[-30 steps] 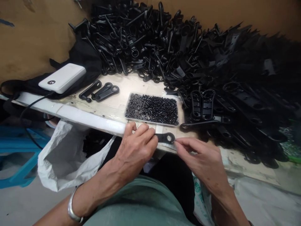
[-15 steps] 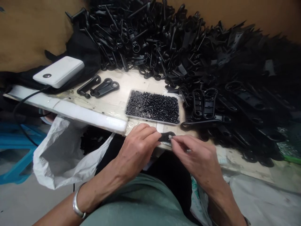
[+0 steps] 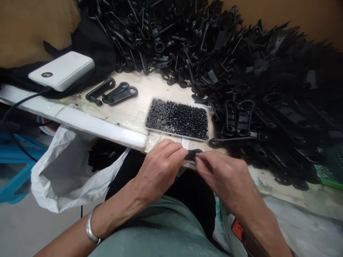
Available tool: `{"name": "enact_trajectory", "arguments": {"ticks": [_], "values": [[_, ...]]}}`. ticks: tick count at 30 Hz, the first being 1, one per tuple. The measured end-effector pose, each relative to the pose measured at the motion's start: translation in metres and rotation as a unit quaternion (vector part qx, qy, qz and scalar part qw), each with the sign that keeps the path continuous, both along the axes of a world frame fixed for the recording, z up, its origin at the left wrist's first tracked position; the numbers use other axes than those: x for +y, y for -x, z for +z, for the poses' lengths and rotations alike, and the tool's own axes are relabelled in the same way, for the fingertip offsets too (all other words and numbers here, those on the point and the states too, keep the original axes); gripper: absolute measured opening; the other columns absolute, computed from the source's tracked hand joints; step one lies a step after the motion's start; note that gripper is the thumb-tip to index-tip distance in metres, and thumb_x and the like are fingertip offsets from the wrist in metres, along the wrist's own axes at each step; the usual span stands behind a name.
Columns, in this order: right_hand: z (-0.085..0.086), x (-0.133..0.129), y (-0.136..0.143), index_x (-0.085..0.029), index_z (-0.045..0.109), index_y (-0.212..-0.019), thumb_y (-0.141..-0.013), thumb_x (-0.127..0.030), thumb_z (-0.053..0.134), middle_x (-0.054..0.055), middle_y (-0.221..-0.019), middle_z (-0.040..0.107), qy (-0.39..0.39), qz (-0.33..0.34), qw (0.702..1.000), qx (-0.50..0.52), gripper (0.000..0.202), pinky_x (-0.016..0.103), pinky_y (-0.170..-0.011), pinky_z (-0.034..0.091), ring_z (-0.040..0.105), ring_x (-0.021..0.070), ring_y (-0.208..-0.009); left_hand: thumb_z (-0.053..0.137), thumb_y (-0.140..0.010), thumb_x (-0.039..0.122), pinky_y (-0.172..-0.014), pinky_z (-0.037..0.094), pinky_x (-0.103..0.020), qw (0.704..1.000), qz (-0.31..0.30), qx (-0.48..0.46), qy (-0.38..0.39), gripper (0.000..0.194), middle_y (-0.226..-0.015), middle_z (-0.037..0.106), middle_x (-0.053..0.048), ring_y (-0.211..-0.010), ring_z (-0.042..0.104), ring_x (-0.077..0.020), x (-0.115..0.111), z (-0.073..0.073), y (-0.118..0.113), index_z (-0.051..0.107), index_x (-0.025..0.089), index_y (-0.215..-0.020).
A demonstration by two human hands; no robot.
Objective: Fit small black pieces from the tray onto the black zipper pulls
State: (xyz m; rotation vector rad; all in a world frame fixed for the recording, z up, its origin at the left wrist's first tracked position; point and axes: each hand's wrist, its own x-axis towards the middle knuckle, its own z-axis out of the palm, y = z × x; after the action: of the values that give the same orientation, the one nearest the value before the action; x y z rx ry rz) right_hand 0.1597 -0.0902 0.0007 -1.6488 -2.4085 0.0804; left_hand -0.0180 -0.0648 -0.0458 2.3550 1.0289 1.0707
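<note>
At the table's front edge my left hand (image 3: 163,162) is closed around one end of a black plastic arm (image 3: 193,154) with a rounded tip. My right hand (image 3: 222,171) is pinched at the free end of that arm; whatever is between its fingertips is too small and hidden to make out. Just beyond both hands lies a shallow clear tray (image 3: 175,136) filled with small black and silvery pieces (image 3: 179,119).
A big heap of black plastic arms (image 3: 187,46) covers the back and right. Several similar arms (image 3: 120,94) lie left of the tray, near a cabled white power bank (image 3: 63,71). An open white sack (image 3: 61,178) hangs below the edge, beside a blue stool (image 3: 18,167).
The view has shifted slightly. A small pale piece seen at my right fingertips is now almost hidden, with those fingers closer against the arm's end. My left hand keeps its hold.
</note>
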Motion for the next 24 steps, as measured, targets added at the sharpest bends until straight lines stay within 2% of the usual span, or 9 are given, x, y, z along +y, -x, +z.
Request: {"name": "enact_trajectory", "arguments": {"ticks": [4, 6, 11, 14, 17, 24], "values": [[0.008, -0.001, 0.013, -0.021, 0.051, -0.07, -0.087, -0.013, 0.051, -0.001, -0.061, 0.056, 0.034, -0.025, 0.995, -0.088, 0.018, 0.031, -0.051, 0.03, 0.055, 0.016, -0.051, 0.049, -0.092, 0.012, -0.078, 0.048, -0.033, 1.0, -0.002, -0.011, 0.001, 0.012, -0.097, 0.065, -0.008, -0.092, 0.056, -0.0185, 0.0, -0.004, -0.001, 0.06, 0.015, -0.089], [0.01, -0.001, 0.016, -0.021, 0.052, -0.07, -0.087, -0.013, 0.05, 0.001, -0.062, 0.058, 0.041, -0.042, 0.994, -0.095, 0.018, 0.031, -0.051, 0.029, 0.055, 0.0173, -0.053, 0.049, -0.09, 0.009, -0.078, 0.048, -0.032, 1.0, -0.004, -0.008, 0.001, 0.013, -0.098, 0.064, -0.008, -0.093, 0.056, -0.0186, 0.0, -0.005, -0.002, 0.06, 0.015, -0.09], [0.015, 0.009, 0.005, -0.021, 0.059, -0.07, -0.089, -0.018, 0.049, -0.004, -0.059, 0.058, 0.144, -0.069, 0.984, 0.074, 0.021, 0.026, -0.056, 0.035, 0.054, 0.0115, -0.054, 0.049, -0.089, 0.007, -0.079, 0.047, -0.031, 1.0, -0.018, 0.006, 0.012, 0.014, -0.1, 0.062, -0.008, -0.093, 0.054, -0.018, 0.002, -0.005, 0.0, 0.06, 0.016, -0.089], [0.016, 0.014, -0.001, -0.021, 0.057, -0.064, -0.087, -0.019, 0.051, -0.006, -0.054, 0.054, 0.18, -0.082, 0.974, 0.107, 0.024, 0.023, -0.054, 0.035, 0.048, 0.0093, -0.05, 0.05, -0.088, 0.005, -0.08, 0.047, -0.031, 0.999, -0.026, 0.006, 0.026, 0.015, -0.103, 0.061, -0.008, -0.093, 0.054, -0.0175, 0.003, -0.004, 0.001, 0.06, 0.016, -0.09], [0.015, 0.015, 0.001, -0.021, 0.055, -0.062, -0.085, -0.018, 0.053, -0.006, -0.052, 0.052, 0.159, -0.086, 0.979, 0.089, 0.024, 0.024, -0.052, 0.033, 0.045, 0.0093, -0.048, 0.051, -0.088, 0.006, -0.081, 0.048, -0.031, 0.999, -0.029, 0.001, 0.039, 0.014, -0.103, 0.061, -0.008, -0.093, 0.054, -0.0175, 0.003, -0.003, 0.002, 0.06, 0.016, -0.091], [0.01, 0.01, 0.008, -0.02, 0.054, -0.067, -0.09, -0.021, 0.047, -0.003, -0.053, 0.051, 0.113, -0.067, 0.991, 0.023, 0.024, 0.028, -0.052, 0.03, 0.048, 0.0111, -0.048, 0.049, -0.09, 0.007, -0.081, 0.049, -0.032, 0.998, -0.034, -0.023, 0.037, 0.014, -0.1, 0.062, -0.008, -0.091, 0.055, -0.0171, 0.005, -0.004, 0.001, 0.06, 0.015, -0.09]]}}
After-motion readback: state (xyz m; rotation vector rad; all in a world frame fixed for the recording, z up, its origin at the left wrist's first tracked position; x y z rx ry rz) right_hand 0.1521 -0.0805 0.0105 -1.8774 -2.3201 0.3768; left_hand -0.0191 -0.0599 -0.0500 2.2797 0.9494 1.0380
